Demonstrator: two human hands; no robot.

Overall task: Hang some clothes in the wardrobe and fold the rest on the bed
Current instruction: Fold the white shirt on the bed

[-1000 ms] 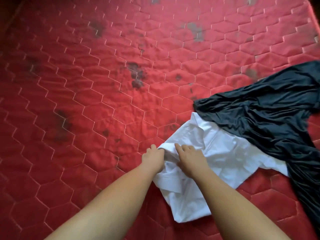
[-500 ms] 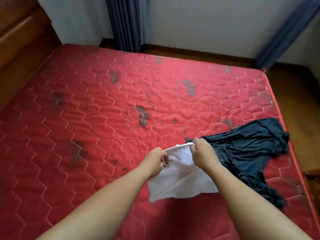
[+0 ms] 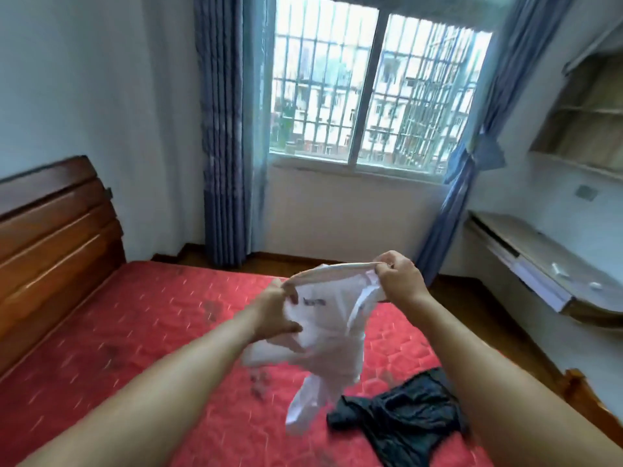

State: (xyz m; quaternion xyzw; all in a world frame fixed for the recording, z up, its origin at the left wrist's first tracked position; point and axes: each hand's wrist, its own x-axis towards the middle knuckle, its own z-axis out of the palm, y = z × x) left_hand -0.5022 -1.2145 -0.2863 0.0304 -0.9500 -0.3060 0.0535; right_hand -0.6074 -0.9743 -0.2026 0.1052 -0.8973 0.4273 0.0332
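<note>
I hold the white shirt [image 3: 332, 335] by its collar, clear of the red bed [image 3: 141, 335]: left hand [image 3: 278, 310] pinching at 8 o'clock, right hand [image 3: 399, 279] gripping at 2. Its long axis hangs toward 6. The dark garment [image 3: 404, 419] lies on the bed, nearer my right arm.

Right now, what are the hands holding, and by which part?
Both hands hold the white shirt in the air: the left hand and right hand grip its upper edge, seemingly the collar. The dark garment lies unheld on the bed.
</note>
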